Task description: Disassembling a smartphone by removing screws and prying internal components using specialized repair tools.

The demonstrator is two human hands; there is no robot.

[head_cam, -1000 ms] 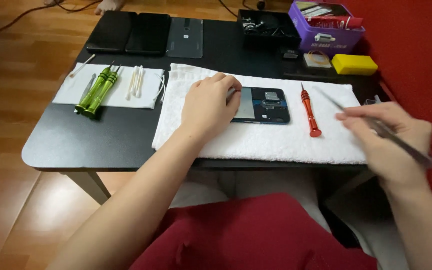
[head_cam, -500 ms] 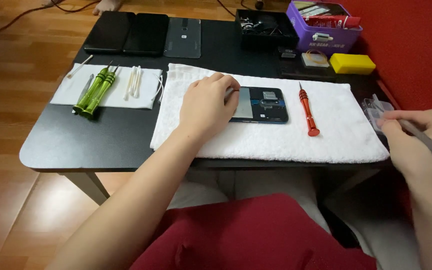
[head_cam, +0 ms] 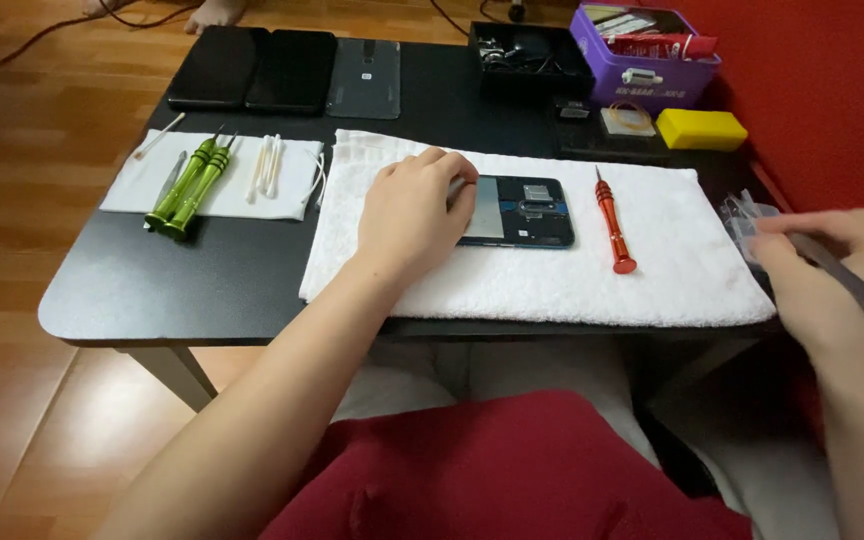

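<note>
My left hand (head_cam: 414, 212) rests flat on the left end of an opened phone (head_cam: 522, 211), which lies on a white towel (head_cam: 552, 270) on the black table (head_cam: 182, 290). My right hand (head_cam: 830, 282) is off the towel's right edge and grips a pair of metal tweezers (head_cam: 852, 277). The tweezer tips sit at a small clear plastic container (head_cam: 744, 218) by the table's right edge. A red screwdriver (head_cam: 613, 223) lies on the towel just right of the phone.
Green screwdrivers (head_cam: 190, 186) and cotton swabs (head_cam: 267, 167) lie on a white cloth (head_cam: 132, 185) at the left. Dark phones and a back cover (head_cam: 365, 79) sit at the far edge, beside a black tray (head_cam: 527, 55), a purple box (head_cam: 652, 52) and a yellow block (head_cam: 702, 128).
My right hand has moved with the tweezers from above the towel's right part out past its right edge to the clear container. The left hand has stayed on the phone.
</note>
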